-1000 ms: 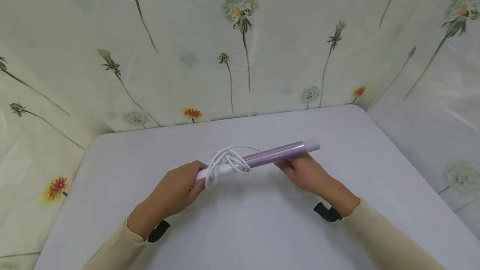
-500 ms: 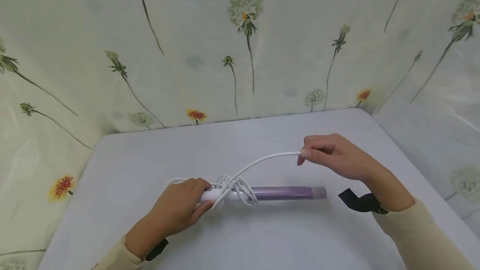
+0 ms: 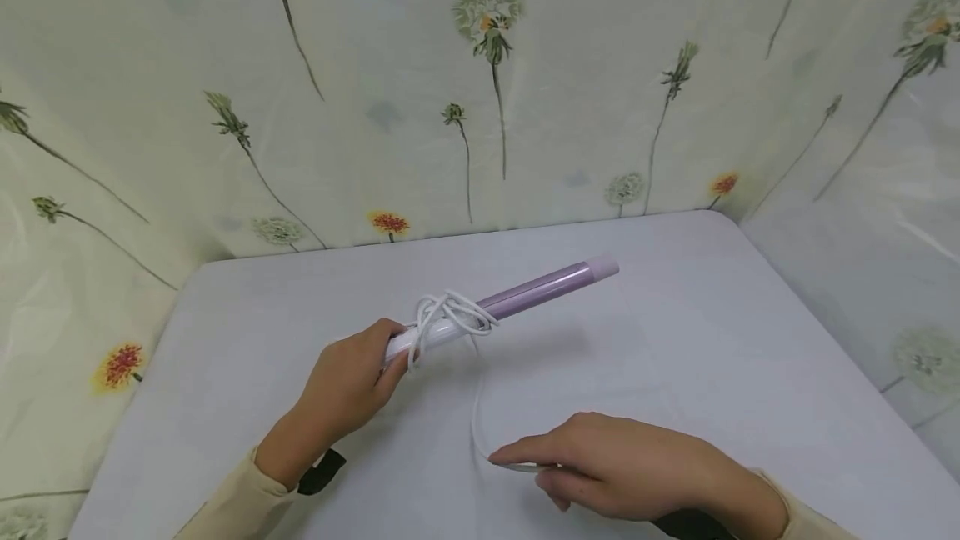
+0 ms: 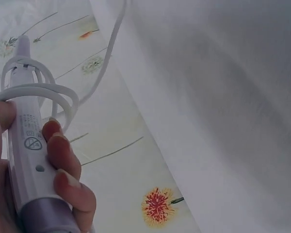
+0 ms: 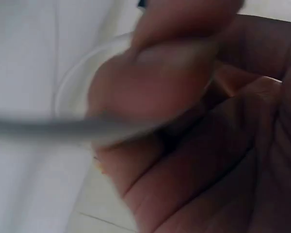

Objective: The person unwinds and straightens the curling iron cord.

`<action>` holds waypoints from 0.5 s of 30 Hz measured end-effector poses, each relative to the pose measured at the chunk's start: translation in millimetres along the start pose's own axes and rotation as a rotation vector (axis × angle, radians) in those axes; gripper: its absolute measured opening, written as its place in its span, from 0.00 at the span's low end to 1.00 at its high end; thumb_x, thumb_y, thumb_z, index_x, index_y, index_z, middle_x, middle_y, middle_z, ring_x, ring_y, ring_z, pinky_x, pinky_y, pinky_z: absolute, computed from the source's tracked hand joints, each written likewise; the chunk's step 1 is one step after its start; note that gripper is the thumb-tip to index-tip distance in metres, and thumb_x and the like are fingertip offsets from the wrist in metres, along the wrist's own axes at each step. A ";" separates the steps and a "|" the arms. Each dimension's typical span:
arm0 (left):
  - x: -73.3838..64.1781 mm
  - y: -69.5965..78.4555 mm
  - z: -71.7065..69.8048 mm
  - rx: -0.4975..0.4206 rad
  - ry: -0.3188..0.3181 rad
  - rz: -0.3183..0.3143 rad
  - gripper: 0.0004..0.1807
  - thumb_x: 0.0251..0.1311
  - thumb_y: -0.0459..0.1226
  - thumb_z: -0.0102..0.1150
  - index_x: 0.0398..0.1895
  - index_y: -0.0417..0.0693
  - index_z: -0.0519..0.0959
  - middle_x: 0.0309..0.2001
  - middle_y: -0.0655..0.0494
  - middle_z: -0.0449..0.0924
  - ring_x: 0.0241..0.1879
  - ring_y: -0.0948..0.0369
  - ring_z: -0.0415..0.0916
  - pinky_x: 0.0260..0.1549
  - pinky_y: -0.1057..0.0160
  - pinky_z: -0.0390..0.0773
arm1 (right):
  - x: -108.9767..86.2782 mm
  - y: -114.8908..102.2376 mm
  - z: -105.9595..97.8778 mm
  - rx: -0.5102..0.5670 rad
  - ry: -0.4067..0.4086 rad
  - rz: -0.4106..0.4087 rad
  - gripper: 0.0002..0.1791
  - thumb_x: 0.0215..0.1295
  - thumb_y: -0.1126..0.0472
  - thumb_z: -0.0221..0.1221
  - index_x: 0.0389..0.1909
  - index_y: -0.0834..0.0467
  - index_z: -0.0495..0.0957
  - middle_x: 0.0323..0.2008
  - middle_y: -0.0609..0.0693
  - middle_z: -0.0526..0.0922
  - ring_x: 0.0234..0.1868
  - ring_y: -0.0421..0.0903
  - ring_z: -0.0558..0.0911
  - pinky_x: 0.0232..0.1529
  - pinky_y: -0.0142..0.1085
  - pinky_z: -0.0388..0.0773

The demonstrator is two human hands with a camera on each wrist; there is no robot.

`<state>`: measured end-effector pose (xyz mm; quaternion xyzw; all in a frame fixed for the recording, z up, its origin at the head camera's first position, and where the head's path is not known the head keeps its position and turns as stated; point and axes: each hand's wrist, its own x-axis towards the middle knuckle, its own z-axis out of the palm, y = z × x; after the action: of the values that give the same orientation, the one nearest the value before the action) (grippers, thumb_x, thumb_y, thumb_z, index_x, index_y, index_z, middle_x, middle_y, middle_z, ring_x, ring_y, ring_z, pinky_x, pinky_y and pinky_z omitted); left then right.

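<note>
A curling iron with a purple barrel and a white handle is held tilted above the table, its tip pointing to the far right. My left hand grips the handle, fingers curled round it. A white cord is looped round the iron's middle, and the loops show close up in the left wrist view. One strand drops to the table, where my right hand pinches it low near the front edge. The right wrist view is blurred: fingers close on the cord.
The pale grey table is enclosed at the back and on both sides by floral sheeting. Black wrist straps show at both cuffs.
My right hand left the barrel, drew a strand of cord up to the right, then came down to the table's front. The iron dipped level, then tilted up again.
</note>
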<state>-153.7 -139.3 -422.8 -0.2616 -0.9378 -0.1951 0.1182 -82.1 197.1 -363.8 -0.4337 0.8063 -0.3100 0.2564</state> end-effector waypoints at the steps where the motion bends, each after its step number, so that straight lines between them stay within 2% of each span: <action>1: 0.1 0.4 -0.9 -0.021 -0.006 -0.017 0.16 0.69 0.40 0.67 0.54 0.43 0.78 0.32 0.61 0.81 0.24 0.66 0.70 0.26 0.63 0.75 | 1.8 3.2 1.9 -0.041 0.004 0.054 0.22 0.82 0.58 0.53 0.73 0.44 0.74 0.33 0.30 0.80 0.33 0.28 0.75 0.42 0.31 0.78; 3: -0.2 1.4 -3.7 -0.059 -0.014 -0.043 0.15 0.70 0.40 0.66 0.54 0.44 0.78 0.32 0.62 0.82 0.24 0.67 0.70 0.26 0.64 0.74 | 3.6 12.3 2.4 -0.094 0.035 0.164 0.20 0.81 0.54 0.55 0.69 0.46 0.77 0.33 0.30 0.81 0.32 0.29 0.76 0.41 0.34 0.78; 6: -2.1 1.9 -9.0 -0.080 -0.023 -0.065 0.16 0.70 0.41 0.66 0.55 0.44 0.78 0.34 0.62 0.82 0.25 0.67 0.71 0.27 0.64 0.75 | 3.1 31.9 -4.0 -0.140 0.119 0.282 0.17 0.81 0.50 0.56 0.62 0.49 0.82 0.28 0.32 0.81 0.30 0.31 0.76 0.37 0.36 0.77; 9: -5.1 1.3 -13.7 -0.076 -0.030 -0.061 0.16 0.70 0.41 0.66 0.55 0.45 0.78 0.35 0.61 0.82 0.26 0.68 0.71 0.27 0.63 0.75 | -1.6 55.2 -11.4 -0.193 0.205 0.359 0.10 0.80 0.56 0.56 0.51 0.50 0.85 0.19 0.35 0.74 0.22 0.34 0.72 0.29 0.35 0.72; 12: -9.1 0.4 -17.2 -0.062 -0.037 -0.050 0.16 0.69 0.41 0.66 0.54 0.45 0.78 0.36 0.61 0.83 0.27 0.68 0.71 0.28 0.63 0.75 | -8.9 80.1 -18.3 -0.326 0.260 0.485 0.08 0.75 0.61 0.59 0.46 0.53 0.87 0.26 0.41 0.81 0.27 0.38 0.76 0.32 0.40 0.76; 15: -13.0 0.1 -19.5 -0.043 -0.037 -0.025 0.16 0.68 0.41 0.67 0.54 0.46 0.79 0.36 0.62 0.82 0.27 0.68 0.71 0.28 0.64 0.75 | -17.7 105.2 -28.5 -0.413 0.324 0.661 0.10 0.72 0.65 0.59 0.48 0.59 0.87 0.35 0.50 0.86 0.33 0.47 0.80 0.35 0.48 0.79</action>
<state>-140.5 -153.3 -409.5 -0.2556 -0.9387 -0.2118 0.0929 -149.7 265.6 -417.9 -0.1397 0.9771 -0.1069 0.1198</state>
